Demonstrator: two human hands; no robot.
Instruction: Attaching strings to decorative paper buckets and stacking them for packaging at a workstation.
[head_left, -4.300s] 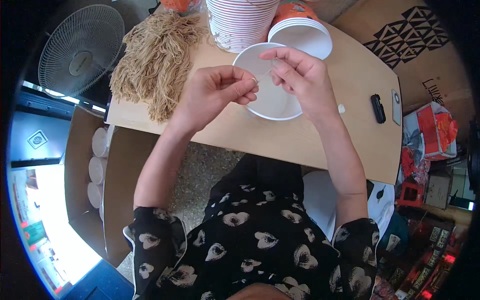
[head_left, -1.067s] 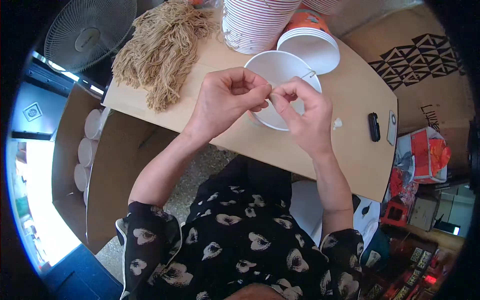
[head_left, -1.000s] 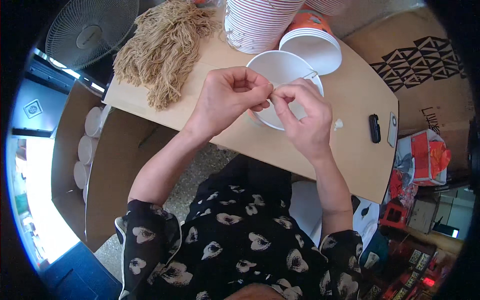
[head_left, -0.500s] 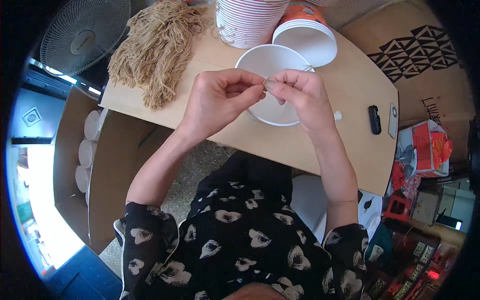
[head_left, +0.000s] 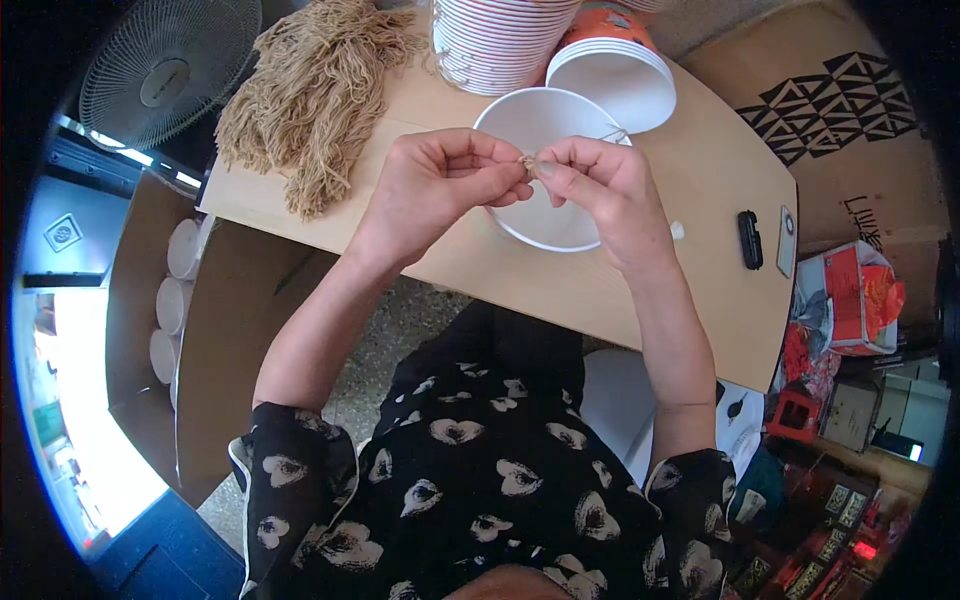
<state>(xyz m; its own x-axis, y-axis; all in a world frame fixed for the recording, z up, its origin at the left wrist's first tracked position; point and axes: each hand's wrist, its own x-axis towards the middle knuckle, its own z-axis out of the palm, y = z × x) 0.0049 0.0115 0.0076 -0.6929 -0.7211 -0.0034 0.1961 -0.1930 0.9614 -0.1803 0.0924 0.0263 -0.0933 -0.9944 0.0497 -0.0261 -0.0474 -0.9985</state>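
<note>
My left hand (head_left: 452, 190) and my right hand (head_left: 600, 190) meet above a white paper bucket (head_left: 545, 110). Thumb and forefinger of each are pinched together on a short tan cord (head_left: 528, 161), of which a small twisted or knotted bit shows between the fingertips. Its remaining length is hidden by my fingers. Below them the bucket stands with its mouth toward me, and a thin pale strand (head_left: 614, 134) lies at its right rim. To the left on the table rests a big heap of tan cords (head_left: 325, 95).
Behind the bucket rise a stack of white buckets (head_left: 503, 45) and a tipped orange bucket stack (head_left: 615, 85). A black case (head_left: 749, 240) and a flat pale device (head_left: 786, 242) lie right on the table (head_left: 700, 310). At left are a fan (head_left: 165, 85) and a carton (head_left: 225, 330) holding white round containers.
The tan cord shows more plainly between my fingertips, now as a small bunched bit. My hands have shifted only slightly, and the left fingers have changed their pinch.
</note>
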